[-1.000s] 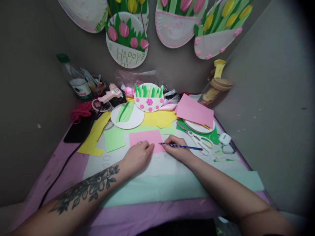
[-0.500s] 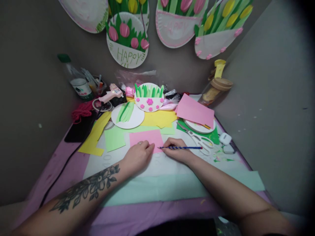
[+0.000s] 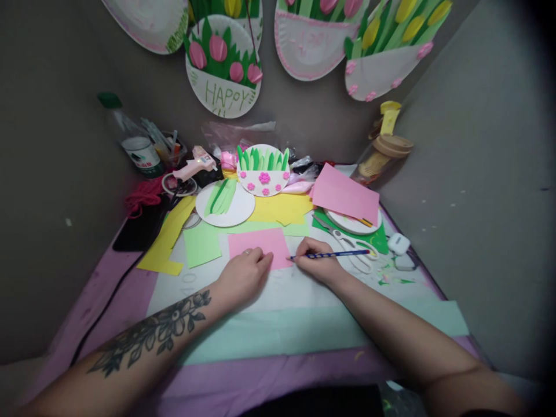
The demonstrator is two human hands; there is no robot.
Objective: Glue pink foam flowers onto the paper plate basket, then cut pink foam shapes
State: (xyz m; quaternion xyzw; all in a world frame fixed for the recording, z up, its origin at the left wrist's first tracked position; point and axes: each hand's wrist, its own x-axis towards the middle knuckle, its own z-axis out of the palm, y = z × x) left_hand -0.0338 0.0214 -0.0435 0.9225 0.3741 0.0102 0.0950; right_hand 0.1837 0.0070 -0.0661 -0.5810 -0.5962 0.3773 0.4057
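1. L. hand [image 3: 245, 269]: laid on near part of pink sheet [image 3: 256, 238], fingers bent and close together; cannot tell if any edge is pinched under them. Ring on one finger; tattooed forearm on the same side.
2. R. hand [image 3: 319, 262]: thumb and fingers pinching a dark blue pencil [image 3: 345, 254] near its point; shaft runs back over the hand, rear end out to the right.
3. Pink sheet: flat on table, mid-front, partly under L. hand. Pencil tip at its right edge; contact w/ paper can't be confirmed.
4. Adj. L. of sheet: lt. green paper [image 3: 202, 246]; further L., yellow paper [image 3: 163, 252], irregular cut.
5. Behind sheet: white plate [image 3: 204, 205] w/ green strips on it; just beside, an upright decorated plate [image 3: 256, 182] w/ green leaves and pink flowers.
6. R. side: scissors [image 3: 340, 236], white handles, near pencil's rear end; pink stack [image 3: 345, 194] atop white plates, green sheet [image 3: 381, 238] beneath.
7. Rear L.: pink glue gun [image 3: 195, 166], bottle [image 3: 141, 153] w/ green cap. Rear R.: lidded cup [image 3: 377, 162].
8. Wall: several tulip plates [image 3: 221, 98] hung, one marked "HAPPY".
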